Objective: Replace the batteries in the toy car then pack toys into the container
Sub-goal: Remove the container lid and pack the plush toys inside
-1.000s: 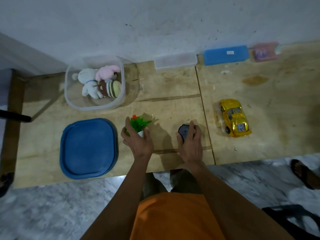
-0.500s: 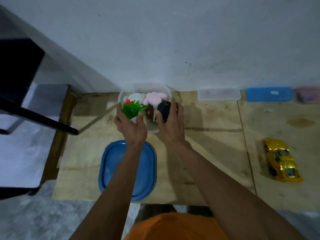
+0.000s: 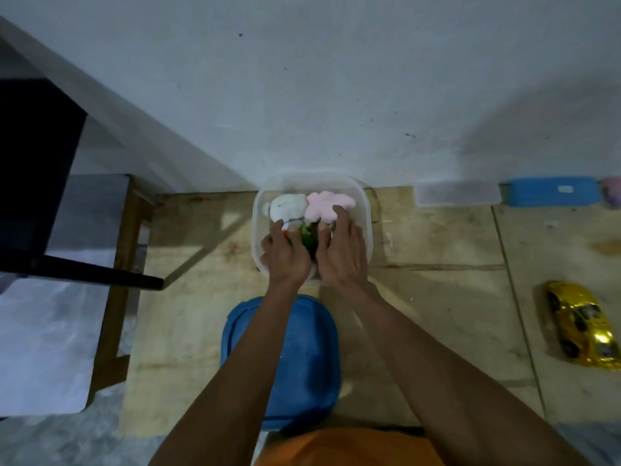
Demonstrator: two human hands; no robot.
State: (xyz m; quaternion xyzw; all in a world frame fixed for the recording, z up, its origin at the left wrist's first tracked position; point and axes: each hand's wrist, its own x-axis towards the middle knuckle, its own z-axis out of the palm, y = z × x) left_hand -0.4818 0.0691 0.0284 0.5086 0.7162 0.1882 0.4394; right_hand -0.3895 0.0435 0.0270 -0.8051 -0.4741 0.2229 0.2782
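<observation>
Down into the clear tub (image 3: 364, 210) at the table's (image 3: 437, 297) back edge now, left hand (image 3: 285, 253) gripping the light plastic plant (image 3: 307, 235), right hand's (image 3: 341, 253) hold unclear; hard slick gold car (image 3: 583, 324) near the right edge, best grasped across its sides.

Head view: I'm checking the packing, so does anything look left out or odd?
The yellow toy car lies apart at the table's right, outside the clear container where both hands are. The blue lid lies off.

Home: plywood table (image 3: 437, 297) against white wall (image 3: 336, 95), marble floor (image 3: 43, 331).
</observation>
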